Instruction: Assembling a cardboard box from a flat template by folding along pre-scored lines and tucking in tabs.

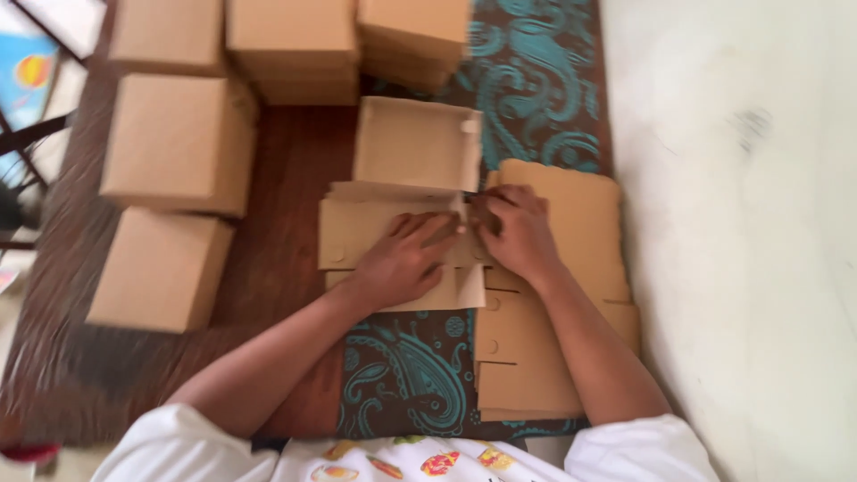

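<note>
The person's left hand (403,259) lay flat, fingers spread, pressing down on a half-folded cardboard box (406,192) on the tabletop (286,214), while the right hand (518,234) just beside it seemed to pinch a flap at the box's right edge, though blur made that grip hard to confirm. The thin, light cardboard looked stiff along its panels yet ready to bend at the creases, best taken by its flap edges. Both forearms reached forward and converged, with a stack of flat cardboard blanks (544,339) under the right forearm and finished boxes (178,143) well apart beyond the left hand.
</note>
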